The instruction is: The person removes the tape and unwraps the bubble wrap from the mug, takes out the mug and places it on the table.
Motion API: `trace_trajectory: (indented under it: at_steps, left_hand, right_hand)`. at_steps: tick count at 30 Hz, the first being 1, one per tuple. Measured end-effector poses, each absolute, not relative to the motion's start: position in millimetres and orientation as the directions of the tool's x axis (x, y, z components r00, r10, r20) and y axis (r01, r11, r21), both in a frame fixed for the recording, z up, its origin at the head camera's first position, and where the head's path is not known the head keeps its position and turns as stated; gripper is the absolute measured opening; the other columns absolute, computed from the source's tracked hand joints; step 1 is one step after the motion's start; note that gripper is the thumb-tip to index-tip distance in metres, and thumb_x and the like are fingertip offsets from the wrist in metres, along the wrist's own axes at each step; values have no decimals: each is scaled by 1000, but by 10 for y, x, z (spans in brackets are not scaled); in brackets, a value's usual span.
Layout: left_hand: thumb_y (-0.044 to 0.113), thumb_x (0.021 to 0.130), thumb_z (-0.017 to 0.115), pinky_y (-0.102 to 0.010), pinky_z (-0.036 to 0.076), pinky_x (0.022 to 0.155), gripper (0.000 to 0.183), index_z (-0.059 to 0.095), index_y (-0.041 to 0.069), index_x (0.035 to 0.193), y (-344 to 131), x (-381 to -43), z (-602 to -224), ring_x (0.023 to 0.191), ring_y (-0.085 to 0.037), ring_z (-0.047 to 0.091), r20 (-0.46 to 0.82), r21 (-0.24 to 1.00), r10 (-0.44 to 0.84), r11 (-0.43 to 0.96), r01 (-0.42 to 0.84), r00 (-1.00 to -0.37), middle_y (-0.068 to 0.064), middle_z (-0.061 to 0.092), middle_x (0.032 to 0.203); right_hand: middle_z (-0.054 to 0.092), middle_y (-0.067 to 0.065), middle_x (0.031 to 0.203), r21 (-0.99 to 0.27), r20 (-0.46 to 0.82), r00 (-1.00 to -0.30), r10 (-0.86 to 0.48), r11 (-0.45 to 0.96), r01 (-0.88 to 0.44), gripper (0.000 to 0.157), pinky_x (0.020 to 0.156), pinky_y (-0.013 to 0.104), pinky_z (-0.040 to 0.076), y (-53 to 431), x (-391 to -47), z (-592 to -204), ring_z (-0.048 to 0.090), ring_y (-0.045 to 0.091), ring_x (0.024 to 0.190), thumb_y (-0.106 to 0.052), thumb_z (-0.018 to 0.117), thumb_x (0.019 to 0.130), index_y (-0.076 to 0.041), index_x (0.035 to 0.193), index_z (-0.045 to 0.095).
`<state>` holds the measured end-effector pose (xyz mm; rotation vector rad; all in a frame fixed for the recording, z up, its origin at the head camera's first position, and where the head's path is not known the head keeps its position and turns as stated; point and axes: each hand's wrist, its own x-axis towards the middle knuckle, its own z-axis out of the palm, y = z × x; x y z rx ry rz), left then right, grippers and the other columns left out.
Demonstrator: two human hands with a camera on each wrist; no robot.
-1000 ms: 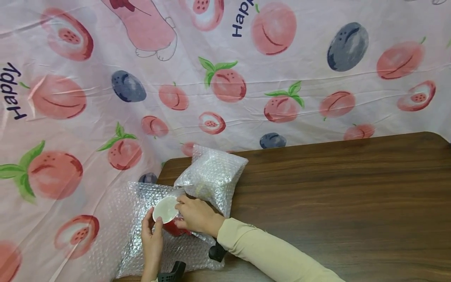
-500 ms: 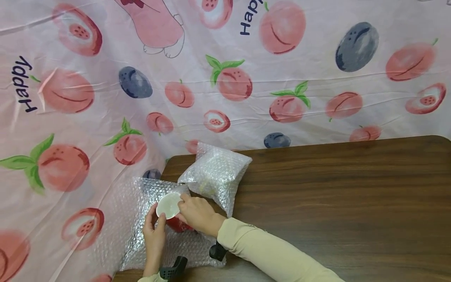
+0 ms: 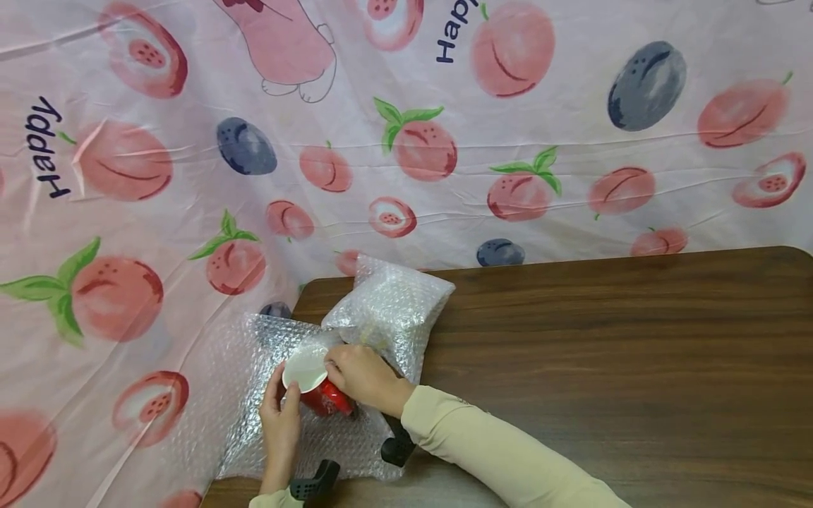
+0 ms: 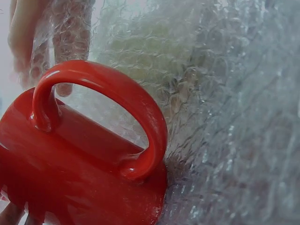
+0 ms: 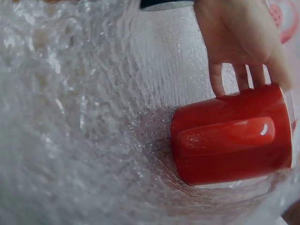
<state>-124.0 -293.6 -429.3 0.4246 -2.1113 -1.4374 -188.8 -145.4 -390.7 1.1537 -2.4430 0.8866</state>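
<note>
A red mug with a white inside lies tilted on a sheet of bubble wrap, its mouth towards the upper left in the head view. My left hand grips the mug near its rim, thumb on the near side. In the right wrist view that hand has its fingers along the mug's side. At the rim's right, my right hand pinches a raised edge of the wrap. The left wrist view shows the mug's handle, with right-hand fingers partly behind the wrap.
Behind the mug lies a bubble-wrapped bundle, its contents unclear. The dark wooden table extends to the right. A fruit-printed cloth hangs along the table's left and back sides.
The right hand has shifted slightly right and up off the mug's side, and the red handle now shows in the head view. The left hand keeps its grip; the view has shifted a little.
</note>
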Motion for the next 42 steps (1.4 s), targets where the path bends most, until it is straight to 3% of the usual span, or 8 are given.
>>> trace_trajectory:
  at_steps: [3,7,14,21,28,42]
  left_hand:
    - [6,89,42,-5,36,70,41,42,2,130,-2932,-1262,-4305,91,-3,45,264,914,-549,405,24,-793,-19,50,119]
    - [6,89,43,-5,36,70,41,43,2,129,-2917,-1281,-4303,89,-3,46,274,910,-551,413,28,-788,-20,51,118]
    - [10,90,43,-4,36,72,40,43,3,130,-2879,-1275,-4273,92,0,44,280,905,-552,424,25,-786,-18,50,120]
    - [7,89,43,-4,34,72,40,43,0,128,-2890,-1198,-4276,92,2,43,270,905,-571,426,2,-775,-21,50,120]
    - [2,88,42,-5,34,72,40,42,-4,127,-2857,-1183,-4222,91,3,43,278,915,-566,401,35,-776,-24,50,118]
    - [15,91,42,-4,34,71,41,41,5,131,-2917,-1223,-4319,98,-4,42,241,907,-573,420,-28,-783,-16,48,124]
  right_hand:
    - [51,-5,60,-539,476,-694,-540,445,-715,9,46,10,34,-1433,-1926,-3918,41,1,50,-10,54,84,-10,78,60]
    - [55,-2,62,-629,452,-741,-497,411,-660,8,46,9,32,-1387,-1946,-3917,37,0,49,-8,53,84,-7,82,60]
    - [53,-3,61,-665,490,-765,-419,388,-638,3,47,11,32,-1299,-1986,-3893,40,4,52,-10,56,80,-8,79,57]
    - [42,-8,58,-690,487,-741,-463,316,-651,21,47,10,30,-1212,-1962,-3968,36,2,52,-17,56,86,-11,68,48]
    - [37,-9,55,-643,499,-730,-467,365,-673,28,42,11,26,-1108,-1975,-3984,32,1,46,-21,56,87,-12,64,43]
    - [58,-1,63,-616,580,-727,-368,385,-687,19,50,10,39,-988,-2055,-3969,53,5,56,-12,66,78,-9,67,51]
